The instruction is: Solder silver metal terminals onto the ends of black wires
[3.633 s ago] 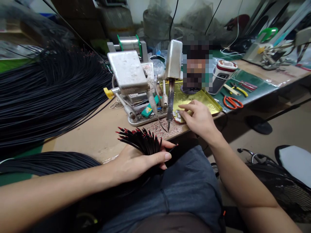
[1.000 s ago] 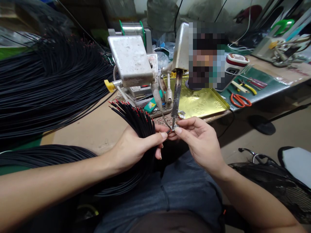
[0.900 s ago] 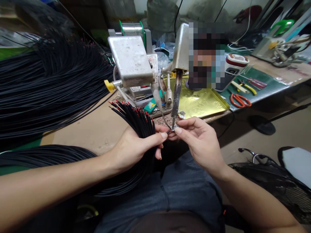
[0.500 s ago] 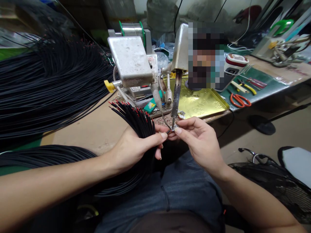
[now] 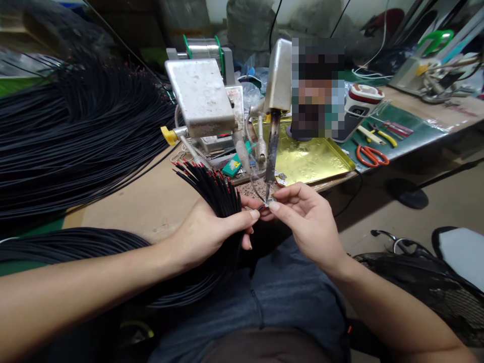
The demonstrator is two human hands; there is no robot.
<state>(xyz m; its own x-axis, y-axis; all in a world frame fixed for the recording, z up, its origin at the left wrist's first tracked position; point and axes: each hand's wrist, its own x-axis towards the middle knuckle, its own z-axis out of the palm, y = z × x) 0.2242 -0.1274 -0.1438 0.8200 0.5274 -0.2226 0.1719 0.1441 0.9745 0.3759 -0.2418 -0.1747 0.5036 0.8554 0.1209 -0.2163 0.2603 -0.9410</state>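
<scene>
My left hand [image 5: 223,224] is wrapped round a bundle of black cables [image 5: 214,194] with red-tipped ends fanning upward, and one cable end points right between thumb and fingers. My right hand [image 5: 304,214] pinches a small metal part [image 5: 270,201], whose details are too small to tell. The tip of a soldering iron [image 5: 273,151], mounted pointing down, is at the small part, between both hands' fingertips. A thin feed tube [image 5: 257,187] reaches the same spot from the left. Behind stands a metal-cased machine [image 5: 202,96] with a solder spool [image 5: 204,49] on it.
A large heap of black cables [image 5: 75,131] covers the table's left side. Behind my right hand lies a gold tray [image 5: 310,160]. Orange-handled scissors [image 5: 372,156], yellow-handled pliers [image 5: 386,137] and a white-and-red device [image 5: 363,101] are farther right. A fan [image 5: 423,287] stands at the lower right.
The view has shifted very slightly. Both hands keep their hold, with the small part still at the iron's tip.
</scene>
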